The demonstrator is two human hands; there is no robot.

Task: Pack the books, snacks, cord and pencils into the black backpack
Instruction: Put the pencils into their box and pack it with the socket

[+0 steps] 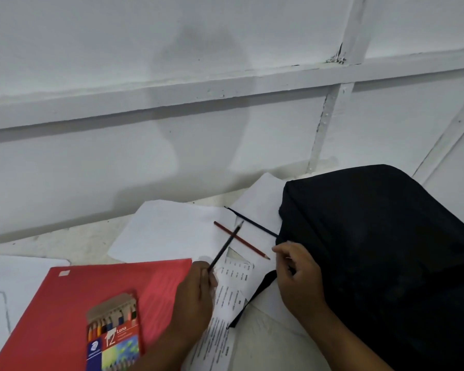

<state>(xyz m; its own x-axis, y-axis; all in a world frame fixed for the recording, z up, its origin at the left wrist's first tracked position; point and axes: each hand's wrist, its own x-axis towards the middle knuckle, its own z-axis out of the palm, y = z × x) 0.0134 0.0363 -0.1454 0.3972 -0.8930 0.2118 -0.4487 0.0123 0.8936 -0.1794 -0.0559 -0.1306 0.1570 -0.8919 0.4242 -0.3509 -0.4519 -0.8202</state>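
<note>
A: Left hand (196,293) pinches a dark pencil (225,246) near its blunt end, tip pointing up and away over the white sheets (172,228). Wrist sits over the corner of the red folder (73,311).

B: Right?

A: Right hand (296,271) is at the near edge of the black backpack (381,250), fingers curled, forefinger and thumb close together. Looks like it's nipping fabric or a zip pull, but it's too blurred to tell, so I can't call that grip.

B: Risks?

A: Main one: I see no open mouth on the bag. If the right hand loses the edge, the pencil has nowhere to go and pokes cloth. Second: the held pencil crosses above the red pencil (241,241), and a low swing would flick it off the paper. The blue pencil (252,222) runs up to the bag's side, so shifting the bag could roll it under.

B: Rest of the kit?

A: Box of coloured pencils (113,336) lies on the folder, flap open. Tilting the folder could spill them. A bag strap (252,298) lies over the printed sheet (233,285). Cord and snacks aren't in view.
</note>
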